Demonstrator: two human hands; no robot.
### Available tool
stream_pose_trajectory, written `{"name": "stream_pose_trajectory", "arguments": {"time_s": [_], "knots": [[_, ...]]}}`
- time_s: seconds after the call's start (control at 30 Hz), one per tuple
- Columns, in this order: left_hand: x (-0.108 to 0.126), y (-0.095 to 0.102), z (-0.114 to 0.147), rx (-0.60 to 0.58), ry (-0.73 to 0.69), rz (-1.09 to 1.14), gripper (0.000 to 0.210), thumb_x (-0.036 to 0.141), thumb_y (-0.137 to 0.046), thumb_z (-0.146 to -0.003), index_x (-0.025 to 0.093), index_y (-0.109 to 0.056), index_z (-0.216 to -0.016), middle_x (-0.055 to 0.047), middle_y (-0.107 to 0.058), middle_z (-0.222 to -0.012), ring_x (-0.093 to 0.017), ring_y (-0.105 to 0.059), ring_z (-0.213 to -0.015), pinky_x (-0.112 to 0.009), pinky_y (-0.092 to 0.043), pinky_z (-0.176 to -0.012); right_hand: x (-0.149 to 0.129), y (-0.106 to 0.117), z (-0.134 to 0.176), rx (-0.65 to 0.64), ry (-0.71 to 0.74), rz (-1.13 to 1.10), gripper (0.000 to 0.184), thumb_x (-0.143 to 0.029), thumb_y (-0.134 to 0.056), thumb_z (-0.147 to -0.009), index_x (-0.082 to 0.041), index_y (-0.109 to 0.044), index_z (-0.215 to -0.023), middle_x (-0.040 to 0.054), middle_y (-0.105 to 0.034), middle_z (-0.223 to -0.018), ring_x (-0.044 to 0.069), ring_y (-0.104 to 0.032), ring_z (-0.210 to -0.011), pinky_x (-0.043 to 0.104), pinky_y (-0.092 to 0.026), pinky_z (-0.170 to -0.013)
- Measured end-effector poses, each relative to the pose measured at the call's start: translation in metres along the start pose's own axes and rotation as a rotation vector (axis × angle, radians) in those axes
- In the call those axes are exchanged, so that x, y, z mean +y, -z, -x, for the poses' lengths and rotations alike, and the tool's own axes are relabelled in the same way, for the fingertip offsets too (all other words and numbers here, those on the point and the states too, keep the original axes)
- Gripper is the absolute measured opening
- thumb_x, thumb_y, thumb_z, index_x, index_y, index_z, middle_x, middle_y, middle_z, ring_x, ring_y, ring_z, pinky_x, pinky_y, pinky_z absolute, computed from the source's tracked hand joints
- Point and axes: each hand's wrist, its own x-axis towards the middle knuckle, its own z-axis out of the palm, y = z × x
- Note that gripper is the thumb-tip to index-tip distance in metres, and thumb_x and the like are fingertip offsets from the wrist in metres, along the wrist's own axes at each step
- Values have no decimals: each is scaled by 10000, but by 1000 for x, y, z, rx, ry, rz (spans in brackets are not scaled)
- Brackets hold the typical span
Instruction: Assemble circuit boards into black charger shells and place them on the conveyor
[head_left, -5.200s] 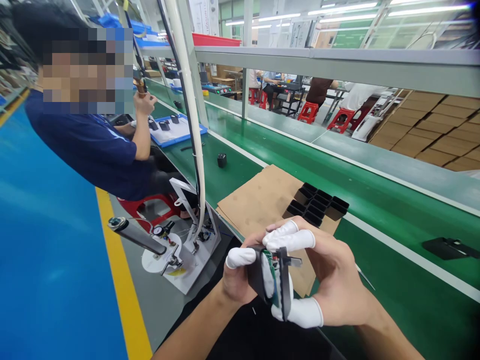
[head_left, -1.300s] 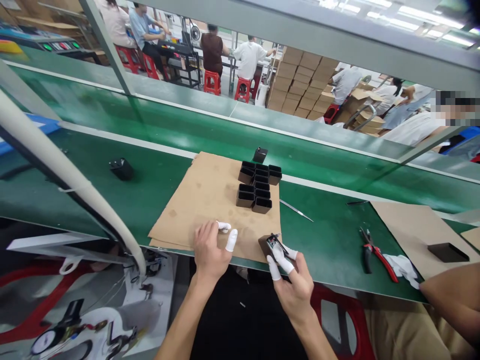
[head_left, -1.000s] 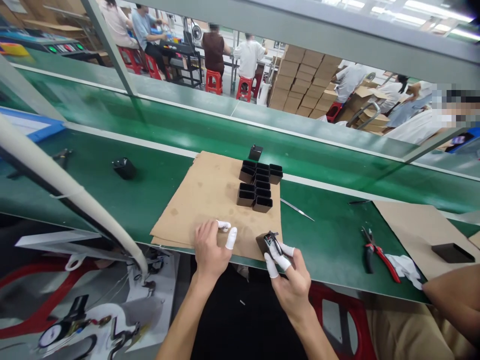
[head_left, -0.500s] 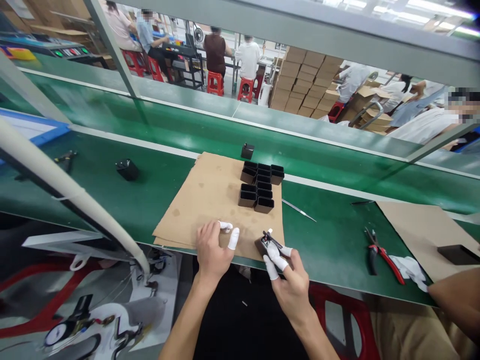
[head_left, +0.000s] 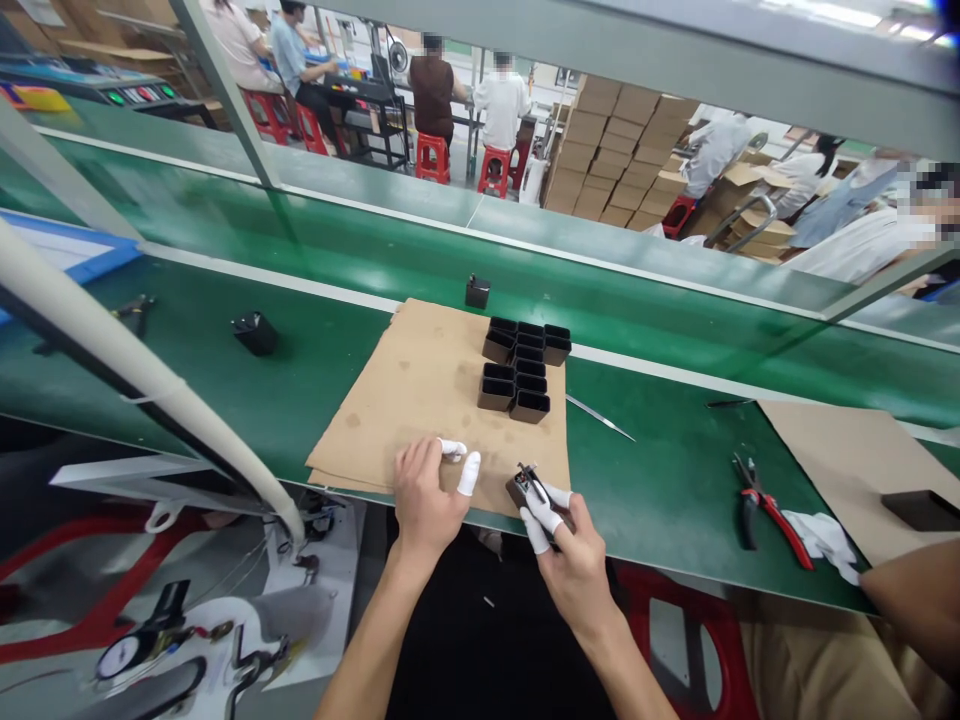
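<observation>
My right hand [head_left: 574, 545], with white finger cots on several fingers, grips a small black rectangular case [head_left: 517, 489] at the front edge of a cardboard sheet [head_left: 390, 400]. Small parts stick out of the case's top; the fingers partly cover them. My left hand [head_left: 429, 495] rests at the sheet's near edge, holding nothing, its cot-covered thumb and forefinger apart. Beyond the hands, several open black cases [head_left: 530, 405] stand grouped on the sheet.
Farther back is a lone black case [head_left: 477, 292]; another black case [head_left: 256, 334] sits left. Slim metal tweezers [head_left: 600, 417] lie right of the sheet, and red-handled pliers [head_left: 766, 510] farther right. A pale hose [head_left: 135, 370] crosses the left side. Another person's arm [head_left: 911, 590] is at right.
My right hand and its case have shifted slightly left, and the case now tilts differently. The lone case at the back has slid left. My left hand stays nearly still.
</observation>
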Motion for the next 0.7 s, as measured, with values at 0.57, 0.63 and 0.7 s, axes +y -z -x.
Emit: {"name": "stream_pose_trajectory", "arguments": {"time_s": [0.57,0.63,0.7], "knots": [[0,-2,-1,12,1,-23,192,378,-645,-1018,230,-582,-914,-30,-662,-872,-240,-609,-871,-411,-417,-871,3,-6,-5,58,24,29,455,-17,-673,-956,-261,-726,-1336,117,-677,-1187,229,-759,-1098,352,-685,-910],[-1,-3,0,9,-1,-23,186,374,-643,-1019,229,-584,-917,-31,-666,-877,-239,-606,-874,-411,-416,-871,2,-5,-7,107,22,7,473,-6,-686,-941,-260,-723,-1338,119,-673,-1215,230,-754,-1109,357,-677,-930],[-1,-3,0,11,2,-27,182,371,-644,-1017,229,-590,-918,-33,-671,-881,-240,-606,-882,-413,-417,-879,1,-4,-8,108,18,0,453,-9,-687,-941,-256,-732,-1318,117,-669,-1214,226,-756,-1094,349,-674,-923]]}}
